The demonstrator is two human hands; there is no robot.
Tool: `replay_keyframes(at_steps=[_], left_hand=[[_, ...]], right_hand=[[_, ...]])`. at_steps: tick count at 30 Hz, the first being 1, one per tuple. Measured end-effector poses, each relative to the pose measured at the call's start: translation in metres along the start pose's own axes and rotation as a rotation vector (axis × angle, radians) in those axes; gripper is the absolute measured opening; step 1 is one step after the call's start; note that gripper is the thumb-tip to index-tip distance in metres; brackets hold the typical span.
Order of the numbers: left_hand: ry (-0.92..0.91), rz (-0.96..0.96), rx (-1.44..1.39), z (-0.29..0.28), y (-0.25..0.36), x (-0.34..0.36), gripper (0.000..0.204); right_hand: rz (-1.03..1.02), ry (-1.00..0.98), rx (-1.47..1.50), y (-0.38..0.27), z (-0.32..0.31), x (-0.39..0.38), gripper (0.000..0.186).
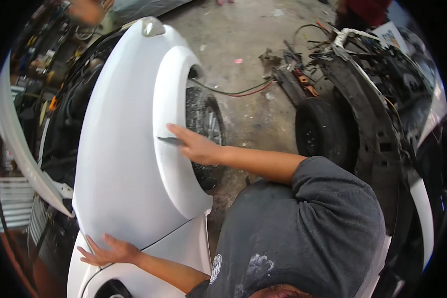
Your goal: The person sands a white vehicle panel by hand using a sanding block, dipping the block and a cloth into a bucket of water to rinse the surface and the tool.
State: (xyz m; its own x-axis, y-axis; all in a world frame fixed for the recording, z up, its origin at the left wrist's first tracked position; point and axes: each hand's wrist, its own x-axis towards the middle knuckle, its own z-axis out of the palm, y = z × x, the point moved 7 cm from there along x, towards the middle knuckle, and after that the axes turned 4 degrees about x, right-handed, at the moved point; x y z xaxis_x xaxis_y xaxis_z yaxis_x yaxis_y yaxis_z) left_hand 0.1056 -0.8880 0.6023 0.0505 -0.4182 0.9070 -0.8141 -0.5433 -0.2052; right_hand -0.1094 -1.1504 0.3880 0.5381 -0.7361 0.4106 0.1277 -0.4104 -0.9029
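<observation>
A white car fender (124,99) spreads out before me, its wheel arch curving around the front wheel (208,124). On the arch, my right hand (198,146) holds a thin dark strip (169,141) that pokes out beneath its fingers; what kind of thing it is cannot be made out. One finger of that hand stretches along the white surface. Farther back, my left hand (109,251) rests with spread fingers on the fender's rear corner, close to the seam with the white door (179,248). Nothing is in that hand.
The car's raised hood (22,144) stands at the left. Rightward is a stripped vehicle body (367,109) with a dark wheel (315,131). Green and red hoses (243,93) cross the concrete floor. A person in dark red (365,12) is at the far right.
</observation>
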Motion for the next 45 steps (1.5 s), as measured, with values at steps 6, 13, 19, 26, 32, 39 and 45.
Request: replay_keyframes(at_steps=[6,13,19,26,32,39,45], left_hand=[[-0.211,-0.062,-0.613,0.025,0.111,-0.129,0.042],[-1.252,-0.304,-1.250,0.080,0.202,-0.314,0.025],[-1.583,-0.308,-1.100,0.117,0.225,-0.314,0.032],[-1.738,0.115,-1.153,0.178,0.388,-0.265,0.039],[-1.636,0.609,-1.332,0.195,0.554,-0.173,0.041],[-1.610,0.560,-1.299,0.229,0.631,-0.110,0.044],[-1.685,0.257,-1.007,0.294,0.556,-0.151,0.050]], right_hand=[[0.401,0.342,-0.347,0.156,-0.152,-0.185,0.075],[1.408,0.659,-0.519,0.176,-0.304,-0.447,0.090],[1.717,0.615,-0.714,0.118,-0.357,-0.502,0.095],[1.789,0.755,-0.545,0.078,-0.306,-0.530,0.094],[1.743,0.652,-0.471,0.105,-0.328,-0.466,0.094],[1.463,0.580,-0.425,0.281,-0.515,-0.294,0.072],[0.961,1.193,0.545,0.350,-0.641,-0.130,0.027]])
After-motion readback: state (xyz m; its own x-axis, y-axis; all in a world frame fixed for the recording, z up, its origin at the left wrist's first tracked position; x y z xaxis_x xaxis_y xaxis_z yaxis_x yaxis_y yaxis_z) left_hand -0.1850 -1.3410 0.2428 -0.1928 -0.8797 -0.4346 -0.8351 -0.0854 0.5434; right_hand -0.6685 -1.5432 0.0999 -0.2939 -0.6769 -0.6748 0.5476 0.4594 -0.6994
